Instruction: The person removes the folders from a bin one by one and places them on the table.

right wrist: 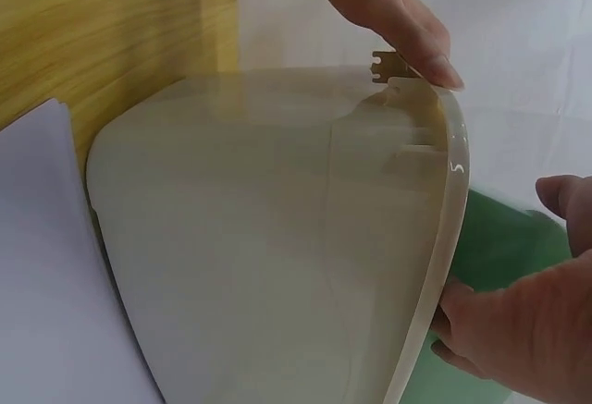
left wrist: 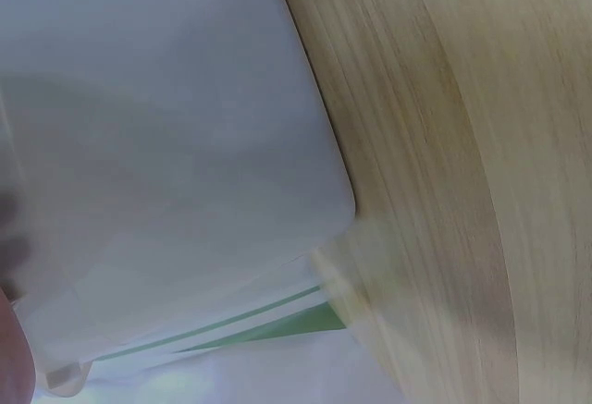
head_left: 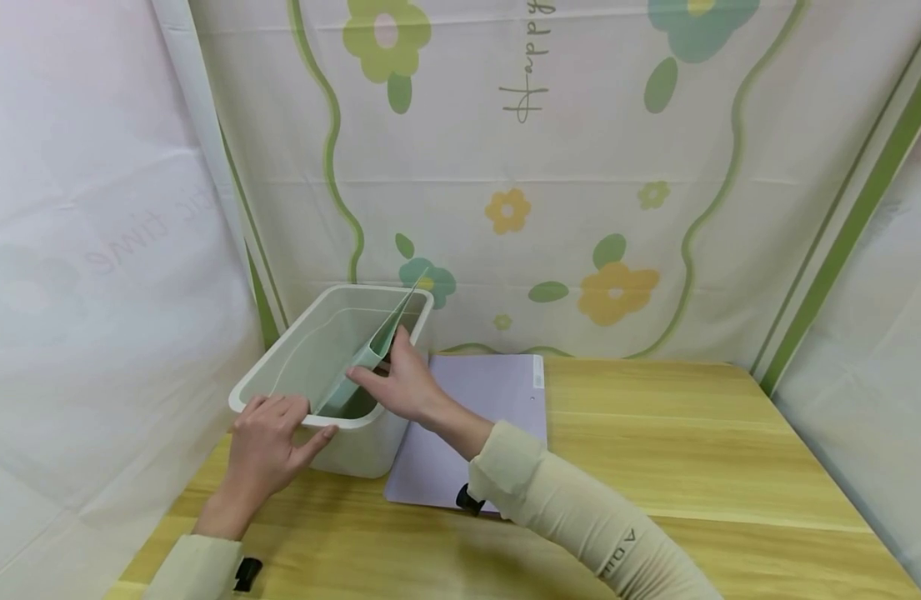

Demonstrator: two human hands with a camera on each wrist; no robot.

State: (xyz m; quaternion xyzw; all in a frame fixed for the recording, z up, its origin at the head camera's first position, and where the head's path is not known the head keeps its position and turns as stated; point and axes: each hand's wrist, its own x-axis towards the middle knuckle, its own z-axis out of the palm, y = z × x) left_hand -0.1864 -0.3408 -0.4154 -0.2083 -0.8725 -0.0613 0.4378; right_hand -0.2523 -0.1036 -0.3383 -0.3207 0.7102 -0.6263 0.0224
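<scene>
A white plastic bin (head_left: 358, 450) stands on the left of the table. My left hand (head_left: 267, 442) grips its near rim, fingers over the edge and thumb on the outside. Inside the bin a light green file folder (head_left: 364, 358) leans at a slant, its far corner rising above the rim. My right hand (head_left: 406, 379) reaches over the bin's right side and holds this folder, thumb on the near face and fingers behind, partly hidden. In the right wrist view, the green folder (right wrist: 504, 247) shows past the bin's rim. The left wrist view is mostly the bin's outer wall (left wrist: 185, 164).
A purple folder (head_left: 498, 400) with a white label lies flat on the wooden table (head_left: 655, 442), right beside the bin and partly under my right forearm. White printed cloth (head_left: 565, 150) hangs behind the table and at both sides.
</scene>
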